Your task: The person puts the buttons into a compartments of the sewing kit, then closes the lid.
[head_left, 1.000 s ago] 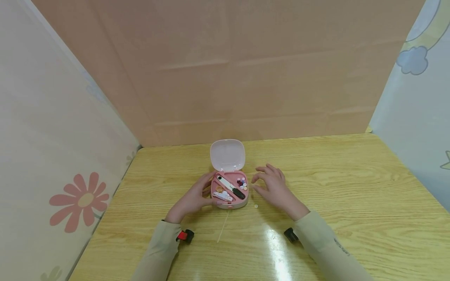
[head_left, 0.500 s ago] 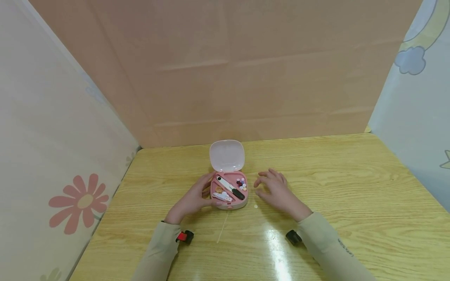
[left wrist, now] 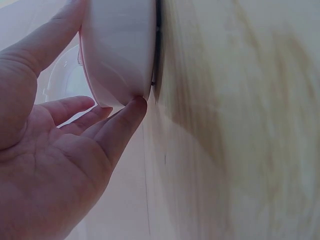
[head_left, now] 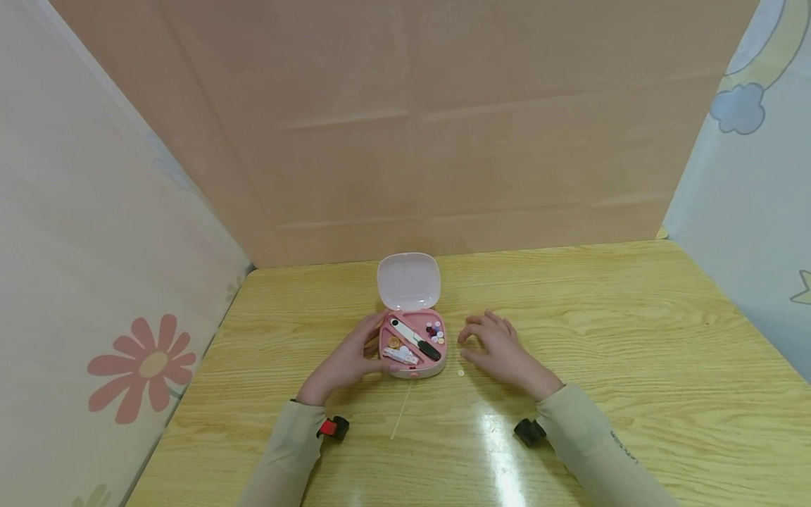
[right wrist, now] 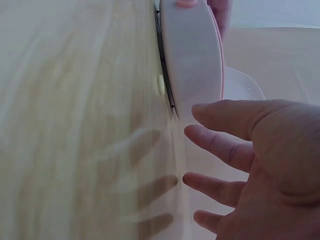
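A small pink and white sewing box (head_left: 415, 371) stands on the table with its lid (head_left: 409, 282) raised. My left hand (head_left: 345, 359) grips its left side, thumb at the front and fingertips against the wall in the left wrist view. Across the tray lies a white tool with a black end (head_left: 415, 339). Small coloured round pieces (head_left: 436, 332) fill the right compartment; a white clip-like piece (head_left: 400, 355) and a yellow disc (head_left: 394, 342) sit at the left. My right hand (head_left: 500, 352) hovers right of the box, fingers loosely bent, holding nothing. A pale button (head_left: 461, 373) lies near it.
A thin pale strip (head_left: 401, 415) lies on the wooden table (head_left: 602, 338) in front of the box. An orange-brown sheet (head_left: 412, 141) rises behind the table, with patterned panels (head_left: 146, 232) at both sides.
My right hand has drawn slightly right, away from the box, and its fingers spread, then bent again. My left hand and the box have stayed put.
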Motion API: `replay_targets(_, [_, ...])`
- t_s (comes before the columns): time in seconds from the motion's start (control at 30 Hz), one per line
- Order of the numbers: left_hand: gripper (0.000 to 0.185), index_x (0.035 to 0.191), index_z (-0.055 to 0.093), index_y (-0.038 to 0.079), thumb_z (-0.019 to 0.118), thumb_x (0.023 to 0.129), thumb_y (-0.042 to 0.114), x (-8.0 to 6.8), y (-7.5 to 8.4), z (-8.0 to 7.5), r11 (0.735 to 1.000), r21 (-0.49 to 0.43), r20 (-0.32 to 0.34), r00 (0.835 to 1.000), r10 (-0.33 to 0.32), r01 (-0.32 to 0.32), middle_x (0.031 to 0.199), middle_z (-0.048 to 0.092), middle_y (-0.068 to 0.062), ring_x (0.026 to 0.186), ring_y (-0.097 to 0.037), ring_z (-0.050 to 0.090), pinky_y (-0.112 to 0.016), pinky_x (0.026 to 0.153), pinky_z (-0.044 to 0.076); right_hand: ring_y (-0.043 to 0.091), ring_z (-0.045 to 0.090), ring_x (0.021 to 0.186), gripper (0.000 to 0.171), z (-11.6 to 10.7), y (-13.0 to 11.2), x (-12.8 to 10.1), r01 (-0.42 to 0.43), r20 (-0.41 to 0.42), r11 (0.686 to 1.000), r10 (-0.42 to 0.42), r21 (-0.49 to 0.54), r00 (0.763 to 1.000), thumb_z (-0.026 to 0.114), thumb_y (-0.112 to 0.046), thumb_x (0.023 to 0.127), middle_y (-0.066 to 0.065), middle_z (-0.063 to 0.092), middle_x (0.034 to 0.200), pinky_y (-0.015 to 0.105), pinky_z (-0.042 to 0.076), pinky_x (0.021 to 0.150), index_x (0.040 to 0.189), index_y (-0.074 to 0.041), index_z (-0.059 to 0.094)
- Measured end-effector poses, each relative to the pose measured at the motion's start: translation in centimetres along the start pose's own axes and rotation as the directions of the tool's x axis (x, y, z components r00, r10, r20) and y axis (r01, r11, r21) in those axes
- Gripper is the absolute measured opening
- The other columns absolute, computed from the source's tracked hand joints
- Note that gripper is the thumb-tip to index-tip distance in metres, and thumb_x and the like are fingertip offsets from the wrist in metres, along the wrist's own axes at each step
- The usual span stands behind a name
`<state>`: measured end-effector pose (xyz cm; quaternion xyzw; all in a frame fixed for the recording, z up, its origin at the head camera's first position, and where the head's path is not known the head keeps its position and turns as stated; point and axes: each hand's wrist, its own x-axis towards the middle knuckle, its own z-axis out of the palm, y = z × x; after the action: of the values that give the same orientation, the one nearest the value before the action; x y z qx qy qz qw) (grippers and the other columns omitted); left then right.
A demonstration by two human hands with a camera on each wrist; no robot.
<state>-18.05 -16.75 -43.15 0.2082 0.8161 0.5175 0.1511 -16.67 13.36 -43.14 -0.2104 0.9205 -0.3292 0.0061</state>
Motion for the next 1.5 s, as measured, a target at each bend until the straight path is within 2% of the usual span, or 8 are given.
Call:
replay_targets(0.2, [0.091,0.152,0.025,0.020,0.079,0.079,0.021,0.1,0.0,0.0,1.000,0.003,-0.001,1.000,0.015,-0.015,0.152,0.025,-0.004,0.138,-0.029,0.029,-0.041,0.107,0.034,0.053,0.022,0.133,0.012,0.1,0.2,-0.2,-0.001,0.021,1.000,0.000,0.020,1.000,0.070,-0.016,0.086,0.025,0.045,0.137,0.069,0.009,0.105,0.097,-0.013,0.066])
replay_targets(0.53, [0.091,0.152,0.026,0.022,0.080,0.079,0.018,0.2,0.4,0.0,1.000,-0.010,-0.005,1.000,-0.011,0.011,0.152,0.025,-0.003,0.138,-0.029,0.029,-0.041,0.107,0.034,0.054,0.024,0.131,0.013,0.3,0.4,-0.3,0.029,0.022,0.999,-0.030,0.041,0.999,0.070,-0.015,0.085,0.028,0.042,0.138,0.068,0.011,0.105,0.096,-0.012,0.065])
replay_targets(0.67, [0.090,0.152,0.024,0.016,0.078,0.080,0.010,0.0,1.3,0.0,1.000,-0.026,0.003,1.000,-0.012,0.012,0.153,0.023,-0.009,0.138,-0.032,0.027,-0.044,0.108,0.033,0.054,0.021,0.132,0.015,0.4,0.4,-0.3,0.026,0.034,0.998,-0.028,0.049,0.999,0.072,-0.015,0.084,0.028,0.040,0.140,0.069,0.008,0.105,0.097,-0.013,0.065])
replay_targets(0.8, [0.090,0.152,0.024,0.015,0.078,0.080,0.010,0.0,1.4,-0.1,1.000,-0.026,0.008,1.000,-0.001,0.001,0.152,0.024,-0.009,0.139,-0.032,0.027,-0.044,0.108,0.032,0.054,0.018,0.133,0.018,0.5,0.5,-0.3,0.021,0.053,0.998,-0.024,0.056,0.998,0.073,-0.016,0.083,0.026,0.039,0.142,0.071,0.003,0.104,0.099,-0.014,0.064])
replay_targets(0.9, [0.090,0.152,0.026,0.020,0.079,0.079,0.016,0.2,0.5,0.0,1.000,-0.007,0.003,1.000,0.008,-0.008,0.151,0.027,-0.003,0.138,-0.027,0.029,-0.039,0.108,0.034,0.054,0.018,0.134,0.020,0.5,0.5,-0.4,0.021,0.060,0.998,-0.025,0.064,0.998,0.074,-0.016,0.083,0.025,0.038,0.143,0.072,0.002,0.104,0.099,-0.014,0.063])
replay_targets(1.07, [0.090,0.152,0.027,0.022,0.080,0.079,0.021,0.2,0.2,0.0,1.000,0.009,0.001,1.000,-0.014,0.014,0.151,0.027,0.002,0.138,-0.023,0.030,-0.035,0.107,0.034,0.054,0.016,0.135,0.021,0.4,0.4,-0.5,0.022,0.070,0.996,-0.028,0.084,0.997,0.075,-0.015,0.082,0.026,0.036,0.144,0.071,0.000,0.104,0.099,-0.014,0.063])
replay_targets(1.27, [0.090,0.152,0.027,0.020,0.080,0.078,0.020,0.1,0.2,-0.1,1.000,0.003,0.000,1.000,0.009,-0.009,0.151,0.027,-0.002,0.138,-0.026,0.030,-0.038,0.107,0.034,0.054,0.013,0.135,0.019,0.6,0.5,-0.5,0.029,0.082,0.994,-0.038,0.108,0.996,0.075,-0.015,0.080,0.026,0.034,0.145,0.071,-0.004,0.104,0.096,-0.017,0.065])
replay_targets(1.5, [0.089,0.152,0.027,0.022,0.079,0.079,0.020,0.0,0.1,-0.1,1.000,0.013,0.002,1.000,-0.008,0.008,0.150,0.028,0.001,0.138,-0.023,0.030,-0.036,0.107,0.034,0.054,0.008,0.136,0.019,0.7,0.6,-0.4,0.020,0.111,0.990,-0.036,0.137,0.993,0.078,-0.018,0.078,0.024,0.032,0.148,0.070,-0.008,0.103,0.092,-0.021,0.066])
